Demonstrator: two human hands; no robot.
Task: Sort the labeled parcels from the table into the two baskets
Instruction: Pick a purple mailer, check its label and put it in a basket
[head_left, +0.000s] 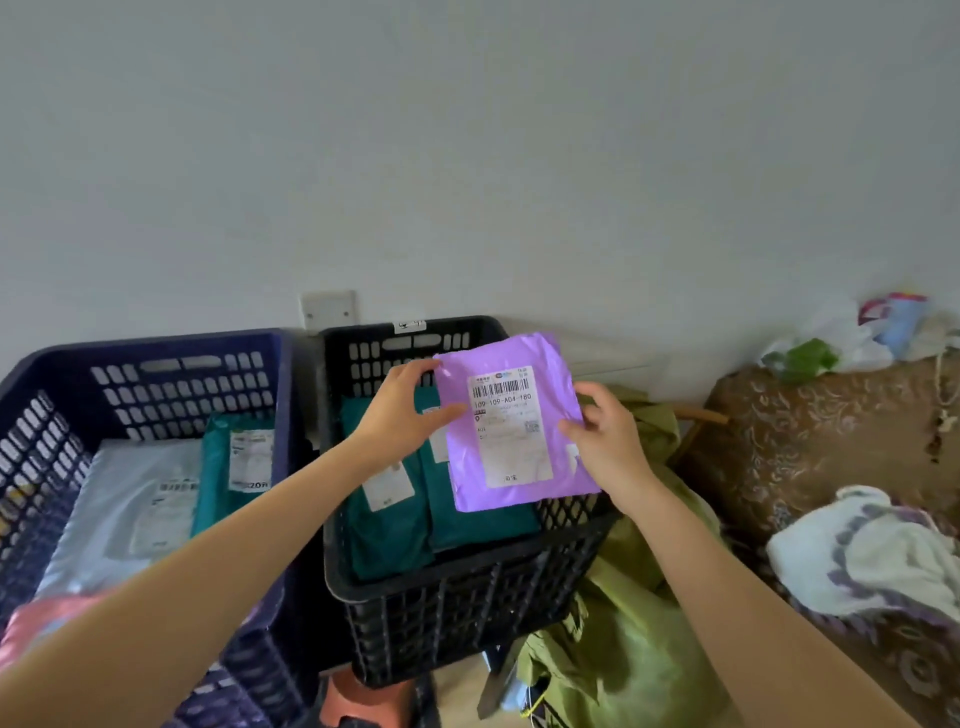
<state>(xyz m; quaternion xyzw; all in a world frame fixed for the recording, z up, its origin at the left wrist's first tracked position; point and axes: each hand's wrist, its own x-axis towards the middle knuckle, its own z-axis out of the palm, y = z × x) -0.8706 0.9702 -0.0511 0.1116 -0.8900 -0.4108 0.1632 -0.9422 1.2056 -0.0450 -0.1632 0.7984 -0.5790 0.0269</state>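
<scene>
A purple parcel (470, 467) with a white barcode label hangs above the right side of the black basket (467, 582). My left hand (400, 410) pinches its left edge, thumb on the front. My right hand (608, 436) grips its right edge. Two teal parcels (384, 525) with labels lie inside the black basket under it. The dark blue basket (156, 358) on the left holds a grey parcel (119, 499), a teal parcel (218, 467) and a pink one (47, 618) at its near corner.
An olive green cloth (623, 649) is bunched to the right of the black basket. A brown patterned sofa (810, 431) at right carries white fabric (872, 561) and plastic bags (841, 343). The wall stands just behind both baskets. An orange stool (363, 701) sits beneath.
</scene>
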